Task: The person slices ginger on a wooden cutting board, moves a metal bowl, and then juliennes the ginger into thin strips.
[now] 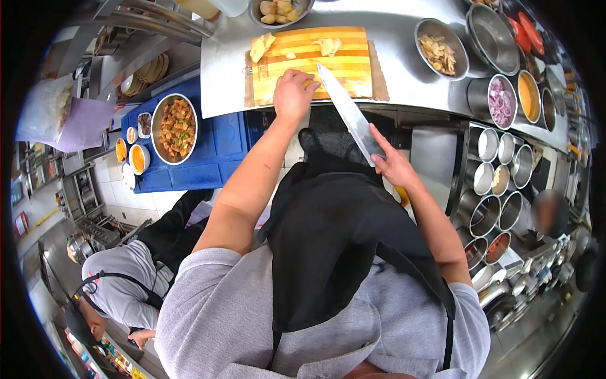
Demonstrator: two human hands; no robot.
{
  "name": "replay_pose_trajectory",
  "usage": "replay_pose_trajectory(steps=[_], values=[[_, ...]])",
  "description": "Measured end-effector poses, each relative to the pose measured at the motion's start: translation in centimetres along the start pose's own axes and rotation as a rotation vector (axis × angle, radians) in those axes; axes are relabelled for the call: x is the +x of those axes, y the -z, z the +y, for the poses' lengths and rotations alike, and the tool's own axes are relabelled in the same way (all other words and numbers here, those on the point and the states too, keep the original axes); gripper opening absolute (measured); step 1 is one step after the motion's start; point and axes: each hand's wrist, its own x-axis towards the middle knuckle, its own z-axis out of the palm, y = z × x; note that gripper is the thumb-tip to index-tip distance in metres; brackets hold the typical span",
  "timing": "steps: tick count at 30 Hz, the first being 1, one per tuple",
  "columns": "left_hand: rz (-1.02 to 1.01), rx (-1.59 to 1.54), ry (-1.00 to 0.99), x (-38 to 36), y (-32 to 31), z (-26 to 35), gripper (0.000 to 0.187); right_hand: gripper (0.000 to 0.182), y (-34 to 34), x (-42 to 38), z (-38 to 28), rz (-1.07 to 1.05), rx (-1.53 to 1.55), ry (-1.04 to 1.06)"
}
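Note:
My left hand [294,95] is closed over a small yellowish piece at the front edge of the striped wooden cutting board [309,50]. The piece shows only in part beside the fingertips. In my right hand [392,161] is the handle end of a large knife [348,114], its blade slanting up and left so that the tip lies over the board, right of my left hand. Pale pieces [327,46] rest at the board's back right, more [262,47] at its back left, and a small one [290,55] between them.
A metal bowl of pale slices [437,55] and a pot of chopped purple onion [501,104] stand to the right. Behind the board is a bowl of pale chunks [278,12]. A blue surface [218,148] holds a food bowl [177,129]. A co-worker [123,275] is at lower left.

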Motion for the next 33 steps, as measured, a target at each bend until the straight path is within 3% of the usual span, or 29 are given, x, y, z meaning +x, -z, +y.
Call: replay_pose_trajectory(steps=[4,9,10,16,33], values=[[-0.05,-0.004,0.067,0.9,0.4,0.5,0.023,0.081,-0.4,0.4,0.1,-0.001,0.02,-0.006],[-0.147,0.031,0.229,2.4,1.2,1.3,0.038,0.081,-0.6,0.9,-0.5,0.016,0.032,-0.002],[-0.19,0.058,0.225,3.0,1.3,1.2,0.05,0.081,-0.7,0.9,-0.6,0.022,0.039,0.005],[-0.271,0.119,0.252,4.2,1.7,1.4,0.056,0.082,-0.4,0.5,-0.9,-0.002,0.001,-0.033],[-0.308,0.139,0.249,4.2,2.1,1.8,0.062,0.082,-1.0,0.2,-0.6,-0.024,0.056,-0.06]])
